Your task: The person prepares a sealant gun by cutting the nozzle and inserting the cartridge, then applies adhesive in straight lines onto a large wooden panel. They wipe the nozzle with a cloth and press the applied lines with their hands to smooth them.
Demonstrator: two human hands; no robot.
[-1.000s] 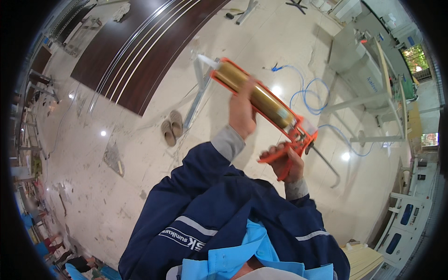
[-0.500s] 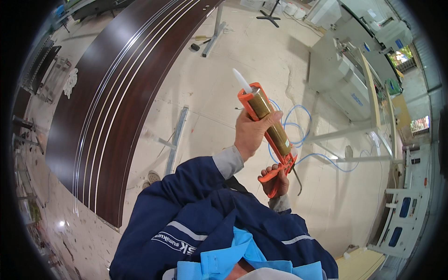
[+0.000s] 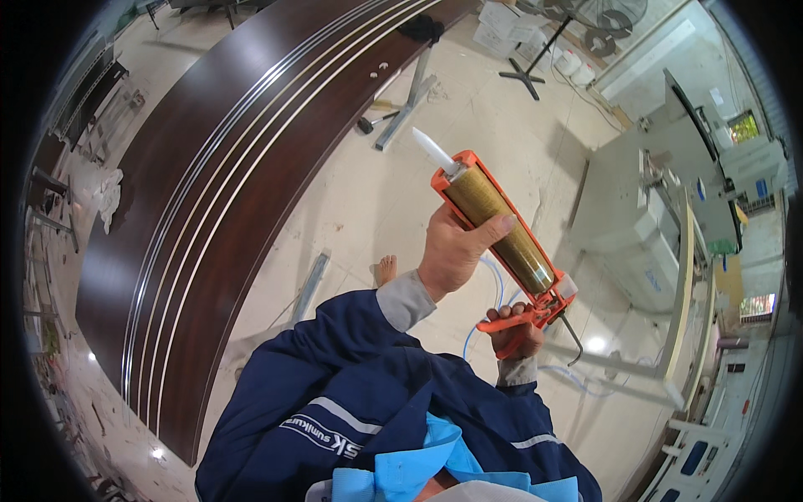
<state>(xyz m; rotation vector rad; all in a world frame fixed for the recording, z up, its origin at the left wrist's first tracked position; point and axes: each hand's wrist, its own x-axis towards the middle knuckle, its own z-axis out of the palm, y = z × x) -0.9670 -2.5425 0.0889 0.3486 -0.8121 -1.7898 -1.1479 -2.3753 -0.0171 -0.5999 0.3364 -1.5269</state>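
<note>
Left hand (image 3: 452, 255) clasps the caulking gun (image 3: 524, 256); right hand (image 3: 508, 338) grips its handle. From the gun, a dark panel (image 3: 272, 176) lies toward ten o'clock, black stand (image 3: 523, 76) at twelve, blue hose (image 3: 501, 289) near six.

The caulking gun (image 3: 510, 233) has the left hand (image 3: 458, 251) around its tube and the right hand (image 3: 517, 333) at its handle — the end closer to the person. Left of the gun is the board (image 3: 176, 151), with strips (image 3: 240, 174) lying along it. Farther left, past most of the board, is a rag (image 3: 109, 197) at its edge. A foot (image 3: 386, 269) is on the floor between gun and board. A hose (image 3: 500, 284) lies below the gun. Ahead of its tip — well apart — is a stand (image 3: 522, 77). To its right is a cabinet (image 3: 615, 217), then a frame (image 3: 687, 276).
</note>
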